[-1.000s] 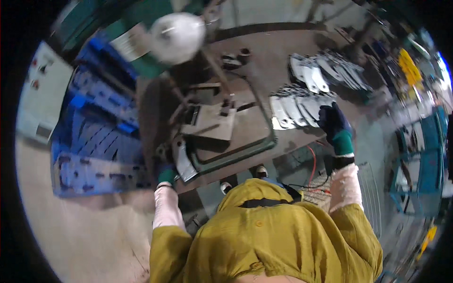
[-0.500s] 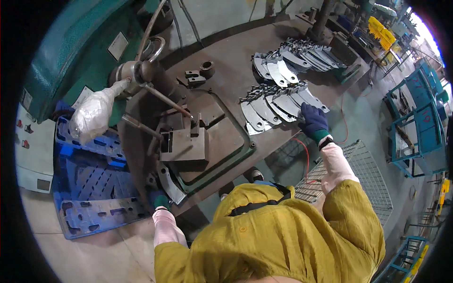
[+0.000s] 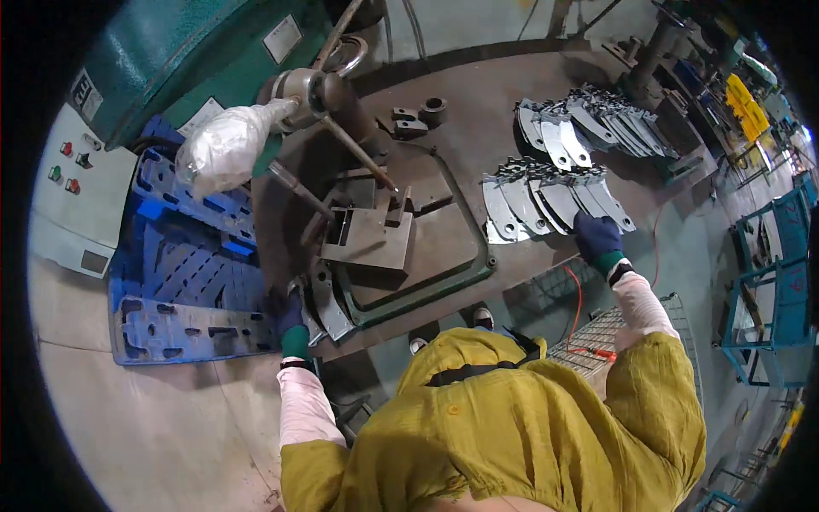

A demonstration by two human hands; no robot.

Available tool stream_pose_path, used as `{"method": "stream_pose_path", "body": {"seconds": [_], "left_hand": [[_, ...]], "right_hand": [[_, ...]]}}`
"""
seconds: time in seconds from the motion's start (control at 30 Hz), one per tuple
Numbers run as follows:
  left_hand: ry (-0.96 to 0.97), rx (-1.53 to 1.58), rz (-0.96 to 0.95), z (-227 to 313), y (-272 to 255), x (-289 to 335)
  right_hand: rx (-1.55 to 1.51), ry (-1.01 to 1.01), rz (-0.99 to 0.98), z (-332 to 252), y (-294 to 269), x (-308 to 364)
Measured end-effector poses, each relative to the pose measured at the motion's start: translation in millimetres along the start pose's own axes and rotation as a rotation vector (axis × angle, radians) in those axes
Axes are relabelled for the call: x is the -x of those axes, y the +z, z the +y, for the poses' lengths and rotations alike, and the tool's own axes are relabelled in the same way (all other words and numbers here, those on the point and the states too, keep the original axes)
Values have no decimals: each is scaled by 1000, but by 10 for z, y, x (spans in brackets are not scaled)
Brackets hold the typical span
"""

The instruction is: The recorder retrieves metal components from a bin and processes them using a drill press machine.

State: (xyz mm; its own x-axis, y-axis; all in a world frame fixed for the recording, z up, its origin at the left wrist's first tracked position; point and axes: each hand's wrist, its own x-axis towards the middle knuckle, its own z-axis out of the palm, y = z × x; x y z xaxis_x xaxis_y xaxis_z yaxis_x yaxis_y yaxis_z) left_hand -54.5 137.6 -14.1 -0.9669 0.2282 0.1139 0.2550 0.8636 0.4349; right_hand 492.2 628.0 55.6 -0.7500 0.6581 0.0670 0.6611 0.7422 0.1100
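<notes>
Right hand [image 3: 597, 239], gloved, fingers curled onto near end of grey metal blades [image 3: 554, 200]; left hand [image 3: 290, 317] grips curved metal plate [image 3: 328, 303] at counter [image 3: 478, 128] edge.

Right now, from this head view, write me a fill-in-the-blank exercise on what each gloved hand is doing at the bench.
1. The right hand rests at the near end of a fanned row of flat ____ blades.
2. The left hand touches a curved metal piece at the bench's ____ edge.
3. Beside the left hand, on the floor, lies a ____ plastic pallet.
4. The lever on the green machine ends in a knob wrapped in ____ plastic.

Missing words: metal; left; blue; white
</notes>
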Motion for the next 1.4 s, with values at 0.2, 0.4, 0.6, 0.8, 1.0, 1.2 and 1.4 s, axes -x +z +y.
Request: {"method": "stream_pose_path", "body": {"seconds": [0.2, 0.4, 0.6, 0.8, 1.0, 1.2, 1.4], "left_hand": [[273, 651, -169, 1277, -542, 480], [837, 517, 19, 2194, -692, 1073], [732, 596, -472, 2567, -739, 1491], [763, 523, -708, 2663, -727, 1500], [209, 931, -952, 1765, -451, 1481], [142, 827, -607, 1334, -230, 1239], [-490, 1367, -554, 1606, -163, 941]], "right_hand": [[-30, 187, -3, -214, -201, -2], [-145, 409, 125, -35, -395, -167], [-650, 258, 146, -433, -1112, -351], [-1270, -160, -350, -1446, -1667, -536], [-1382, -457, -308, -2351, -2000, -974], [-2505, -509, -876, -2846, -3150, -1167], [-2622, -682, -1294, -3091, -3636, -1325]]}}
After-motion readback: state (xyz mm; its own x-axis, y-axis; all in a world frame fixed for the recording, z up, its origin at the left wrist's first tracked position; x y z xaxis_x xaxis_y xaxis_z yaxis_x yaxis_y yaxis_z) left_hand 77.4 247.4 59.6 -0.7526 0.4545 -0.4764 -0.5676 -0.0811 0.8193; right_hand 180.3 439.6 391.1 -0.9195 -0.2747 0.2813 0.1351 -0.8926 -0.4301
